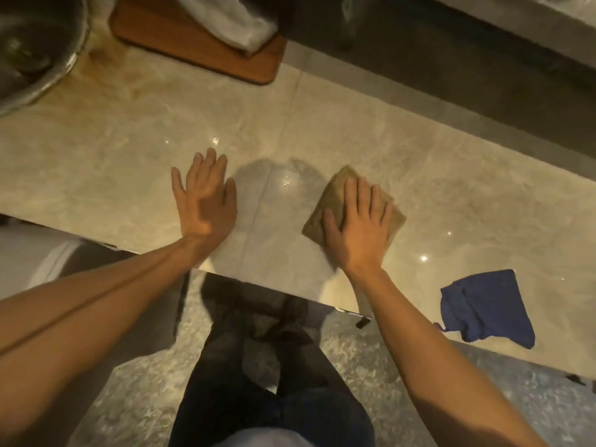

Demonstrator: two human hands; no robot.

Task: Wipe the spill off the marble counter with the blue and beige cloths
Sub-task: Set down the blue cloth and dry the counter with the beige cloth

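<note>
Only the head view to go on. The right hand (358, 230) was spread flat, palm down, pressing the beige cloth (335, 195) onto the counter (129, 150). Fingers were open, not pinching anything, so my guess is the flat palm was there to spread pressure for wiping. The cloth was folded into a rough square with a nubby, towel-like weave, corners poking out past the fingertips and thumb.

The left hand (204, 201) was open too and empty, fingers slightly fanned, palm on or just above the bare marble; can't tell if it was actually touching. Probably just bracing.

Between the two hands sat a darker, rounded wet-looking patch (277, 179) with a few glints, just off the right thumb side of the cloth. I'd say that was the spill, not cleared yet.

The blue cloth (483, 308) lay crumpled and thin near the counter's front edge, well off to the outer side of the right hand, untouched.

The counter was glossy pale marble with soft veining and a seam line running between the hands. Far beyond the left fingertips were a rounded wooden board (193, 43) and a metal bowl (32, 53).
</note>
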